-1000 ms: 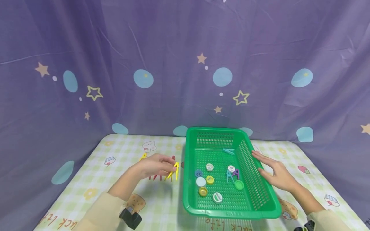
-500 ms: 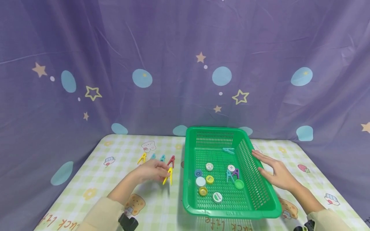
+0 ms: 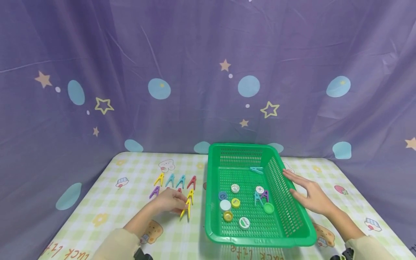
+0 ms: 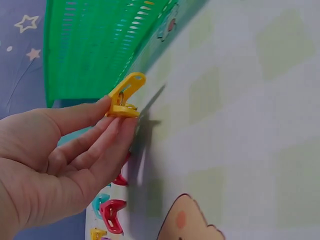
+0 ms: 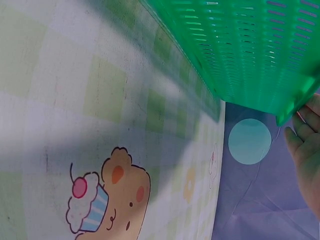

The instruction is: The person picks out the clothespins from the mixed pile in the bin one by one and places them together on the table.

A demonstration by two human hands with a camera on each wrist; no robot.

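Observation:
My left hand (image 3: 169, 201) pinches a yellow clothespin (image 4: 127, 90) between thumb and fingertips, held just above the tablecloth. Beyond it, another yellow clothespin (image 3: 190, 196) lies on the cloth. Several more lie in rows behind the hand: a yellow one (image 3: 159, 179), two light blue ones (image 3: 170, 180), a red one (image 3: 192, 182) and a purple one (image 3: 154, 192). Other red ones are partly hidden by the hand. On the right, the straight fingers of my right hand (image 3: 310, 193) touch the rim of a green plastic basket (image 3: 260, 241).
Inside the basket lie several bottle caps, among them a white one (image 3: 244, 222) and a yellow one (image 3: 235, 203), plus light blue clothespins (image 3: 256, 170) and a purple one (image 3: 265, 195). A purple curtain (image 3: 195, 119) hangs behind the checked tablecloth (image 3: 107, 206).
My left hand has moved toward the near side of the table with the yellow clothespin, uncovering the rows of clothespins behind it. The right hand stays at the basket rim.

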